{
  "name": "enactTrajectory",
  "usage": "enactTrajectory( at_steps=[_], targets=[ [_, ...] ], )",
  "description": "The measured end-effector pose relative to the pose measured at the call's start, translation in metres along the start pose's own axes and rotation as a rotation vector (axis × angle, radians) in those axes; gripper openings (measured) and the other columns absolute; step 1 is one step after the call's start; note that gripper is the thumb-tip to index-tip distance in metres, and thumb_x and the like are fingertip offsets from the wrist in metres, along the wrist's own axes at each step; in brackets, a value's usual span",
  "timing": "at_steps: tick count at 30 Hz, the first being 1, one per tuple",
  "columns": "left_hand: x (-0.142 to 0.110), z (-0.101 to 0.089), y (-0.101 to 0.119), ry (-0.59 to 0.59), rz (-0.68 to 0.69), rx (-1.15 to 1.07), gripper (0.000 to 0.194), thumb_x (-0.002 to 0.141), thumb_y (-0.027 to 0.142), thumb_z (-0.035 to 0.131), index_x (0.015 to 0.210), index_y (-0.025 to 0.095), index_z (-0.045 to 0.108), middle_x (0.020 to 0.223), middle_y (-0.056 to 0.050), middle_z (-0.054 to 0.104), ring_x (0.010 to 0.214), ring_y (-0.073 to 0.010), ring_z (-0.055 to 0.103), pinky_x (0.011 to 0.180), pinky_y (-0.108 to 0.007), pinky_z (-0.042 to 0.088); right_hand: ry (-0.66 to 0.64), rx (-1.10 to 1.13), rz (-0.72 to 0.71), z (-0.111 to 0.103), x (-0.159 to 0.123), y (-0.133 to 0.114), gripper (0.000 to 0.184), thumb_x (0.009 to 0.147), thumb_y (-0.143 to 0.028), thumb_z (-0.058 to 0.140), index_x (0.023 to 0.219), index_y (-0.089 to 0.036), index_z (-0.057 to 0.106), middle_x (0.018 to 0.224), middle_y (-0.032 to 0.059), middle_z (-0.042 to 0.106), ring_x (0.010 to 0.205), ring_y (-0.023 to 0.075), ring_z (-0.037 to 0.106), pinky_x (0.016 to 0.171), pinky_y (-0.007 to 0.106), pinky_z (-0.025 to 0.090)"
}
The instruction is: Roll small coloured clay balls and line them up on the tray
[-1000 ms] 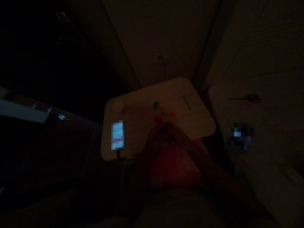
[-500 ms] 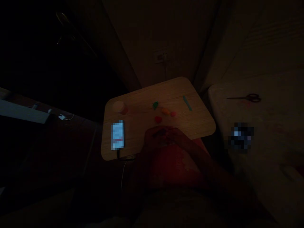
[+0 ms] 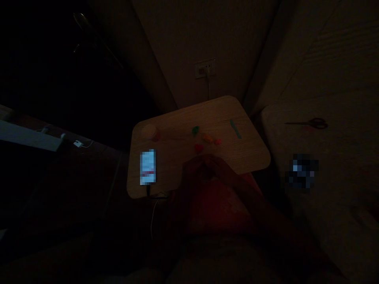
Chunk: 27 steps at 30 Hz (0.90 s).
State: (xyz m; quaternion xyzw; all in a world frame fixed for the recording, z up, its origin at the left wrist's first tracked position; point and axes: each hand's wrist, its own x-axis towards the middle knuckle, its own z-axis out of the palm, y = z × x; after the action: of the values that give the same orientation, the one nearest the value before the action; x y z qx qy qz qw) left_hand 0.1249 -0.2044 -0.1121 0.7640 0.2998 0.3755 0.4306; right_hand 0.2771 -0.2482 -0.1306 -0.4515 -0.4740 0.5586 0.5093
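At the near edge of the small wooden table (image 3: pixel 171 154), my left hand (image 3: pixel 194 167) and my right hand (image 3: pixel 217 163) are brought together with their fingers curled against each other. Darkness hides whatever lies between them. Just beyond the fingertips is a small red lump (image 3: pixel 198 148), its material unclear. Farther back lie an orange lump (image 3: pixel 207 138), a pinkish-red lump (image 3: pixel 218 141) and a dark green piece (image 3: pixel 195 130). A flat teal strip, shaped like a plastic knife (image 3: pixel 236 129), rests toward the table's right side.
A lit phone (image 3: pixel 147 167) with a cable lies on the table's left, below a round tub (image 3: pixel 150 132). Scissors (image 3: pixel 308 123) and a blurred-out dark object (image 3: pixel 302 171) lie on the pale surface at right. A wall socket (image 3: pixel 205 69) holds a plug.
My hands stay together, with the fingers slightly shifted and the right hand's fingers more bent. The whole view has moved a little, and the picture is darker.
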Motion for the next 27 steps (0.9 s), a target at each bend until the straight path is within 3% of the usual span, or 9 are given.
enactTrajectory(
  at_steps=[4, 9, 13, 18, 23, 27],
  targets=[
    [-0.002, 0.001, -0.005, -0.075, 0.045, -0.095, 0.04, 0.1, 0.04, 0.058, 0.133, 0.021, 0.071, 0.133, -0.013, 0.074, 0.118, -0.0253, 0.072, 0.104, -0.039, 0.057, -0.04, -0.077, 0.015, 0.001, -0.002, -0.009, 0.063, 0.096, -0.071, 0.047, 0.068, -0.017, 0.063, 0.059, 0.0042, 0.063, 0.054, 0.0152, 0.058, 0.051, 0.026, 0.045],
    [-0.006, 0.008, -0.005, -0.085, -0.058, -0.389, 0.064, 0.094, 0.045, 0.068, 0.151, 0.02, 0.054, 0.148, -0.018, 0.063, 0.13, -0.0309, 0.065, 0.1, -0.038, 0.059, 0.028, -0.043, 0.037, -0.002, -0.002, -0.006, 0.056, 0.093, -0.069, 0.053, 0.075, -0.018, 0.063, 0.059, 0.0015, 0.062, 0.05, 0.0141, 0.056, 0.049, 0.025, 0.044],
    [-0.004, 0.01, 0.0, -0.071, -0.174, -0.465, 0.055, 0.093, 0.046, 0.07, 0.14, 0.02, 0.064, 0.142, -0.016, 0.067, 0.12, -0.0295, 0.071, 0.09, -0.035, 0.063, 0.032, -0.057, -0.002, -0.007, -0.002, -0.001, 0.062, 0.096, -0.071, 0.046, 0.066, -0.019, 0.059, 0.055, 0.0021, 0.06, 0.05, 0.0137, 0.054, 0.05, 0.026, 0.043],
    [0.0, 0.003, 0.007, -0.053, -0.25, -0.42, 0.049, 0.088, 0.049, 0.075, 0.127, 0.017, 0.074, 0.125, -0.014, 0.077, 0.086, -0.0237, 0.078, 0.075, -0.033, 0.064, -0.108, -0.12, -0.058, -0.009, -0.003, -0.002, 0.073, 0.096, -0.078, 0.037, 0.059, -0.019, 0.057, 0.055, 0.0027, 0.057, 0.053, 0.0132, 0.051, 0.053, 0.026, 0.041],
    [0.001, -0.006, 0.011, -0.033, -0.199, -0.268, 0.032, 0.087, 0.04, 0.077, 0.111, 0.02, 0.082, 0.114, -0.009, 0.081, 0.103, -0.026, 0.077, 0.092, -0.034, 0.062, -0.147, -0.063, -0.038, -0.005, -0.002, -0.007, 0.069, 0.095, -0.079, 0.04, 0.061, -0.02, 0.053, 0.057, 0.0008, 0.052, 0.054, 0.0128, 0.046, 0.051, 0.026, 0.038],
    [0.001, 0.0, 0.01, 0.017, -0.237, -0.223, 0.026, 0.089, 0.037, 0.074, 0.103, 0.017, 0.083, 0.102, -0.009, 0.083, 0.084, -0.0229, 0.078, 0.079, -0.032, 0.064, -0.137, 0.031, -0.012, -0.004, -0.002, -0.004, 0.065, 0.091, -0.081, 0.047, 0.075, -0.02, 0.06, 0.06, -0.0017, 0.05, 0.054, 0.0119, 0.042, 0.05, 0.025, 0.039]
  ],
)
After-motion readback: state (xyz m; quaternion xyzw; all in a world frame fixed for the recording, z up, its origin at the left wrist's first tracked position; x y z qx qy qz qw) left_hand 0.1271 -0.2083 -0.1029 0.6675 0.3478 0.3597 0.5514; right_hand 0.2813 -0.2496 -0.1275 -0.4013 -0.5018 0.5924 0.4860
